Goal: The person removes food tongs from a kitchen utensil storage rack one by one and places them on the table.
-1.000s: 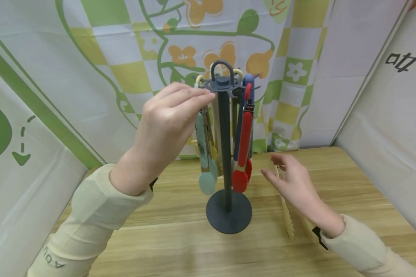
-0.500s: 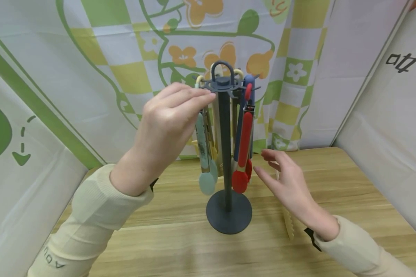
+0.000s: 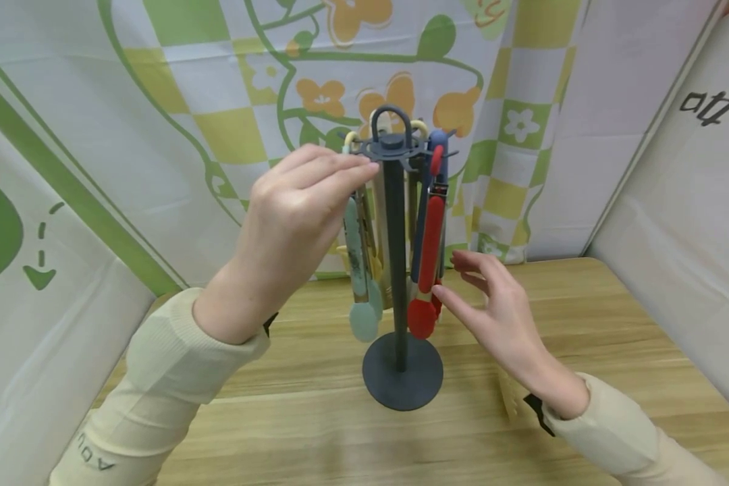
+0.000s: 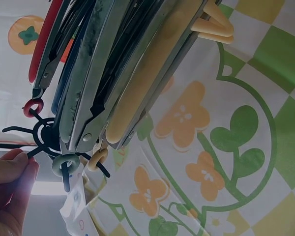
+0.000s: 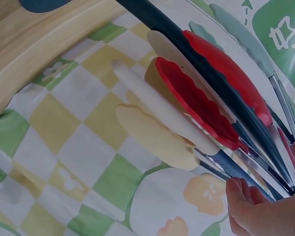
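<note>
A dark utensil stand [image 3: 396,270] with a round base rises from the table, kitchen tongs hanging from its hooks. My left hand [image 3: 298,209] is at its top; in the left wrist view the left thumb and fingers [image 4: 19,164] pinch a hook of the stand. Red tongs [image 3: 428,250] hang at the right in front of blue tongs [image 3: 439,139], and mint tongs [image 3: 363,320] hang at the left. My right hand [image 3: 504,310] has its thumb at the red tongs' lower part; whether it touches cannot be told. Its fingers lie spread behind, around the right-side tongs.
Pale yellow tongs [image 3: 509,398] lie on the wooden table [image 3: 267,439], partly hidden under my right forearm. Yellow tongs [image 4: 157,64] and further pale tongs [image 5: 157,103] also hang on the stand. A patterned curtain [image 3: 219,135] hangs behind it.
My right hand has moved left and slightly up, from over the tongs on the table to beside the hanging red tongs. The left hand and the stand have stayed in place.
</note>
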`<move>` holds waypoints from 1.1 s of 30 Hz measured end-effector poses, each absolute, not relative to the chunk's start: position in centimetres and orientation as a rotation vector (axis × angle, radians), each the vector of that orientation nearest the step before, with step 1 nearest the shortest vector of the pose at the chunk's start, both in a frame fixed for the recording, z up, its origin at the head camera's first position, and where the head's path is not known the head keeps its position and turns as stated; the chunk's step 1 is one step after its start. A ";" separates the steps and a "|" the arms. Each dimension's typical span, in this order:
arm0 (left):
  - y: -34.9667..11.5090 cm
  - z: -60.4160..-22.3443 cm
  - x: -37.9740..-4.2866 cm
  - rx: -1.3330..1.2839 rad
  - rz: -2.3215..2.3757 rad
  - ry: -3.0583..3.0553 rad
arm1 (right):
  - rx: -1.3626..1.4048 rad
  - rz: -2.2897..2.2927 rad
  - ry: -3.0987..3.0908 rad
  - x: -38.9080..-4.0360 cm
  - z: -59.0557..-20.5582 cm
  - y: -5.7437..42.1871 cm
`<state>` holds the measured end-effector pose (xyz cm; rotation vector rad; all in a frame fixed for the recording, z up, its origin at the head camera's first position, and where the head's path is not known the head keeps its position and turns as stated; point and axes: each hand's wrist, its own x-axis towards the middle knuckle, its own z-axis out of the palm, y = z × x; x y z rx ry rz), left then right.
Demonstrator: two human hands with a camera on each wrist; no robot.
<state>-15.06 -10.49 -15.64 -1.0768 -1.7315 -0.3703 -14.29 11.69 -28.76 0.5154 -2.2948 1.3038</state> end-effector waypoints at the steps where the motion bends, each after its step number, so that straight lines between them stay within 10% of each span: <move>1: -10.5 -15.7 -15.1 -1.077 -0.371 -1.730 | 0.522 1.313 -2.284 -14.3 -28.7 11.6; 33: -10.5 -15.8 -15.3 -1.071 -0.360 -1.729 | 0.559 1.444 -2.207 -15.0 -27.0 9.9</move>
